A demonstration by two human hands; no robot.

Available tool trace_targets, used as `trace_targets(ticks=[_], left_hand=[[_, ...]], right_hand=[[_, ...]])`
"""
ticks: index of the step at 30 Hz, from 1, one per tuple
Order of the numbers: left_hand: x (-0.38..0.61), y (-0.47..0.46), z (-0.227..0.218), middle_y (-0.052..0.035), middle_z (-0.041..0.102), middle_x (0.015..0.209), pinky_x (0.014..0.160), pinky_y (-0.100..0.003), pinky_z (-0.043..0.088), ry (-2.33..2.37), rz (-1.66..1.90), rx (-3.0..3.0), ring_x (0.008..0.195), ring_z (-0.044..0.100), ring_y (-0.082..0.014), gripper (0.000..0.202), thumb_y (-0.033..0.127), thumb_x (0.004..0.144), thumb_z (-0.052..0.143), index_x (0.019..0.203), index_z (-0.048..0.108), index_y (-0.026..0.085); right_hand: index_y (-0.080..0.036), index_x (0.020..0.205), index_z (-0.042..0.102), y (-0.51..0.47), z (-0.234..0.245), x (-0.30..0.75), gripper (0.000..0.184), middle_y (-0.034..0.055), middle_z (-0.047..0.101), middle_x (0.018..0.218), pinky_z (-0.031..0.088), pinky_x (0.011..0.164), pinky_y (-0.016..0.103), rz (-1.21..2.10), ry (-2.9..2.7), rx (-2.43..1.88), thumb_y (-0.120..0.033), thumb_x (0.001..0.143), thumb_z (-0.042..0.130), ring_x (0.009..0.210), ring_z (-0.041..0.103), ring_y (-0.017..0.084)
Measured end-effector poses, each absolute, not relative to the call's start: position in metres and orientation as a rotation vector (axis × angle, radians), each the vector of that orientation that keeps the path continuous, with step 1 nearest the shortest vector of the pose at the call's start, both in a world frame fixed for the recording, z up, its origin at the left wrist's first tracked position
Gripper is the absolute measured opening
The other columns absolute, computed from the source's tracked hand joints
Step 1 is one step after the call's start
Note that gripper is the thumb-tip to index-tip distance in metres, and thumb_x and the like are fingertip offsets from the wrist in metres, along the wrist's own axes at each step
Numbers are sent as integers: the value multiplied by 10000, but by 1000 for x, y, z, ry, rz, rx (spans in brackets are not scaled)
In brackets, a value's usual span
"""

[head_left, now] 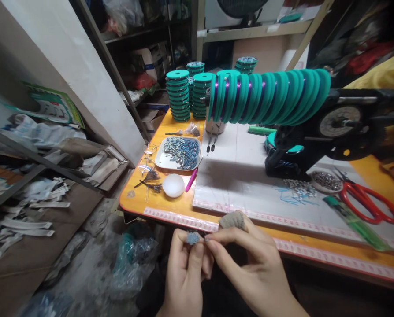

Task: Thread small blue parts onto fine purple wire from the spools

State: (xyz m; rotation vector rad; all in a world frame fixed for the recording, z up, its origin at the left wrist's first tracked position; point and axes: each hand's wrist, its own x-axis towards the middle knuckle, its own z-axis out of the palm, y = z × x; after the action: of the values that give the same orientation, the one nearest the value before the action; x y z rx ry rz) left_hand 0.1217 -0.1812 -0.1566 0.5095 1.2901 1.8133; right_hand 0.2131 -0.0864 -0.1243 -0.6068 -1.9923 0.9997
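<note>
The bundle (193,238), small and blue-grey, sat gripped between the left hand's (186,268) thumb and forefinger. Just beside it, the right hand (258,259), one finger in a grey wrap (232,221), pinched something too small to tell. Beyond the hands stood spools (269,97); to their right lay scissors (358,200).

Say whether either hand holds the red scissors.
No, the red scissors lie on the table, the left hand holds a small bluish cluster, and the right hand pinches beside it.
</note>
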Motion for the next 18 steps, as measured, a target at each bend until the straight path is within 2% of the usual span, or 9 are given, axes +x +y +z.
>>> trace_targets(ticks=[6,18], left_hand=[[117,-182,-164,49,462,645,612,-229,366,1251,2024,686,624,425,-110,232,271,1038,490,809,483,234],[116,-183,-168,48,472,642,611,-237,369,1249,2039,752,620,439,-121,213,254,1042,471,830,495,247]], right_hand=[[-237,926,731,-86,-126,219,170,0,646,767,490,622,277,922,-2049,-529,-84,873,679,708,592,152],[-230,933,721,-86,-120,222,200,-2,611,739,489,609,283,877,-2101,-476,-52,863,663,695,567,153]])
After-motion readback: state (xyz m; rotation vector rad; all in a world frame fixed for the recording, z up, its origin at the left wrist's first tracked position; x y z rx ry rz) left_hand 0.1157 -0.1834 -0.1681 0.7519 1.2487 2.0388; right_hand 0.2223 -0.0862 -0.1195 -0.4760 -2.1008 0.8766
